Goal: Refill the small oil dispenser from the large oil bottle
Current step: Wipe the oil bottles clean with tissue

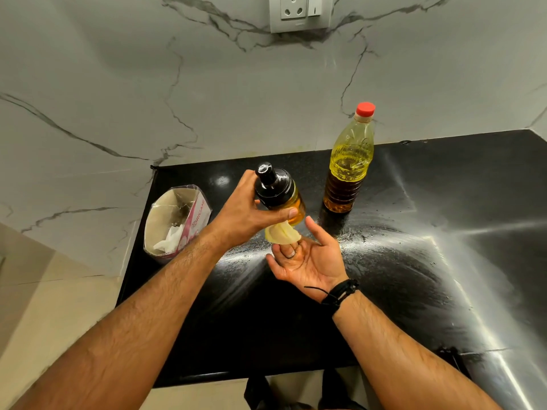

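**Oil dispenser lifted over the counter, tissue under its base**

Nearest, lying palm-up over the black counter [384, 261]: right hand [307, 261], fingers loosely curled, fingertips [291, 247] pressing a crumpled oily tissue [281, 234] against the base of the small oil dispenser [281, 196]. Clamping round the dispenser's body just above: left hand [245, 211], thumb lying across the glass, dispenser tilting, black cap on. Hiding behind tissue and thumb: dispenser base. Standing upright beyond, apart: large oil bottle [349, 161], red cap on. Sitting left: tissue box [174, 223].
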